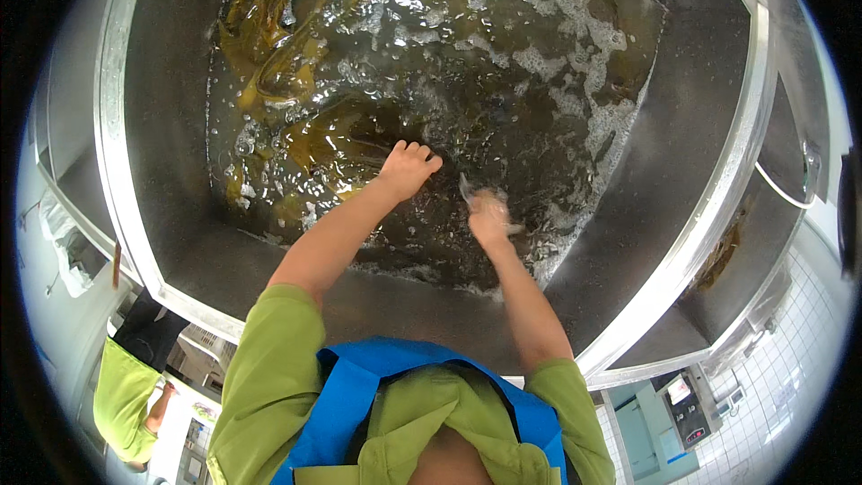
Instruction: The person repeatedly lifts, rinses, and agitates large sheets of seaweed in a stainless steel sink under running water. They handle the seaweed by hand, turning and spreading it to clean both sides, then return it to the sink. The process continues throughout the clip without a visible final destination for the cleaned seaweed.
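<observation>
— Reaching into the steel tank (171, 216), our left hand (409, 169) clenches kelp (337, 139) underwater?
— Yes. Our right hand (489, 216), nearer the tank's right wall, is blurred; we cannot tell its grip.

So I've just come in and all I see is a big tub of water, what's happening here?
A person in a green shirt and blue apron leans over a large steel tub of foamy water with brownish-yellow kelp floating in it. Their left hand is closed into a fist at the water, right by the kelp strands. Their right hand is blurred at the surface; what it holds, if anything, can't be made out. Another person in green stands at lower left.
</observation>
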A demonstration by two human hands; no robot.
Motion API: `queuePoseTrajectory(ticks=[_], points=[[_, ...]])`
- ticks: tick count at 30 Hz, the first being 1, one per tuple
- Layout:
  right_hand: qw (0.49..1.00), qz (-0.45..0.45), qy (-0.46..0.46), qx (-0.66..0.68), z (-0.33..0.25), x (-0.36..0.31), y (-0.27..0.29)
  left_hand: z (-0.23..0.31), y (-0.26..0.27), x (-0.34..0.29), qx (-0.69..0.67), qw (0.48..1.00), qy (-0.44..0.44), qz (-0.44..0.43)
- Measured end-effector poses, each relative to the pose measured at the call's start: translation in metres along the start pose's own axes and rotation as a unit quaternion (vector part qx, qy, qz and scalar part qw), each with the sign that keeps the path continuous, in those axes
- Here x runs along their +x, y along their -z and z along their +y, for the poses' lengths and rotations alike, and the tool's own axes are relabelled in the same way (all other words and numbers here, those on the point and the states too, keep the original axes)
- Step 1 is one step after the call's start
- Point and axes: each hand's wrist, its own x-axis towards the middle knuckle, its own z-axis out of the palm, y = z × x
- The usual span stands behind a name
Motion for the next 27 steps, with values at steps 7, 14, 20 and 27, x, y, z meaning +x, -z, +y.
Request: queuePoseTrajectory(ticks=[7,14,20,27], points=[[0.981,-0.037,-0.178,0.063,0.025,0.003,-0.031,0.012,-0.004,-0.028,-0.125,0.991,-0.027,-0.041],[0.745,-0.045,-0.191,0.638,0.02,-0.001,0.011,0.011,0.059,-0.071,-0.155,0.986,0.06,0.02],[0.591,0.205,0.093,0.775,0.038,0.006,0.145,0.001,0.158,-0.06,-0.254,0.894,0.114,0.352],[0.897,0.114,0.131,0.406,-0.039,0.013,0.071,0.014,0.18,-0.109,-0.383,0.863,0.217,0.248]])
